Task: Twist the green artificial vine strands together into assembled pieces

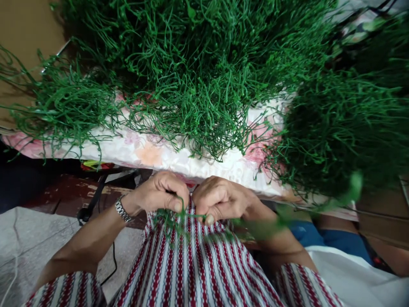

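While wiry green stems (204,64) lie tangled, both hands (164,192) (220,198) pinch thin strands (182,213)

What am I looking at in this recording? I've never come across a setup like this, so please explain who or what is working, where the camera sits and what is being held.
There is no machine here: a person works with two bare hands. The single picture comes from a camera worn on the head, looking forward and down, so the person's striped garment fills the bottom.

The left hand, with a wristwatch on its wrist, and the right hand pinch thin green strands between them. A blurred length trails off rightward.

Beyond them, a flowered cover bears a big heap of green stems, with a smaller bunch at left and a dark green mass at right.
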{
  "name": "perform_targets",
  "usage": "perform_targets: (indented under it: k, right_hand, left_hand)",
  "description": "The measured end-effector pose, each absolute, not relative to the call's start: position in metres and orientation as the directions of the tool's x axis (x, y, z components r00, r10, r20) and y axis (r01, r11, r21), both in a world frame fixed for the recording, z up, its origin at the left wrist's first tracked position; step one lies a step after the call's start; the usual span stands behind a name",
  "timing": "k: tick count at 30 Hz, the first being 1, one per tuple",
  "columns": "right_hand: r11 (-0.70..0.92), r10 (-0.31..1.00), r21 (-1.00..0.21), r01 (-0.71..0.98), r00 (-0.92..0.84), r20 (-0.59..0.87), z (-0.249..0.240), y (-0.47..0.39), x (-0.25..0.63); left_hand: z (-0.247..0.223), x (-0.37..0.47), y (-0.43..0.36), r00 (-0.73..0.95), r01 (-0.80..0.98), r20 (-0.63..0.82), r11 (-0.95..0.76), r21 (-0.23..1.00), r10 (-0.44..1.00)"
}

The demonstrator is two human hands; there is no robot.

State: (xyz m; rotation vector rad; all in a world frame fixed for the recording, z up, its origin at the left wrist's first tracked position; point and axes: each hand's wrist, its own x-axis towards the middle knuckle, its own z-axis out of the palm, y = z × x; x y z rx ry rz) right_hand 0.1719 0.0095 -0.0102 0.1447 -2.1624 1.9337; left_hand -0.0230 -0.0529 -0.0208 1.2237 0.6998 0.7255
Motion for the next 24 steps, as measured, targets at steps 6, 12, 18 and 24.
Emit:
perform_targets:
  k: [6, 12, 18, 24]
  right_hand:
    - [0.059, 0.629, -0.998, 0.006, -0.777, 0.032, -0.033, 0.003, 0.178]
    - [-0.117, 0.701, -0.993, -0.031, -0.71, -0.061, -0.047, -0.014, 0.159]
    - [-0.15, 0.698, -0.986, 0.074, -0.698, -0.158, -0.054, -0.019, 0.154]
    - [-0.053, 0.646, -0.996, 0.068, -0.759, -0.086, -0.053, -0.019, 0.156]
  left_hand:
    - [-0.031, -0.02, -0.056, 0.16, -0.283, -0.226, 0.264, 0.922, 0.961]
    - [-0.04, -0.011, -0.056, 0.058, -0.145, -0.127, 0.134, 0.98, 0.99]
    - [-0.041, 0.003, -0.059, -0.007, 0.181, 0.034, -0.032, 0.983, 0.999]
    - [-0.041, 0.003, -0.06, 0.041, 0.186, 0.124, -0.129, 0.974, 0.991]
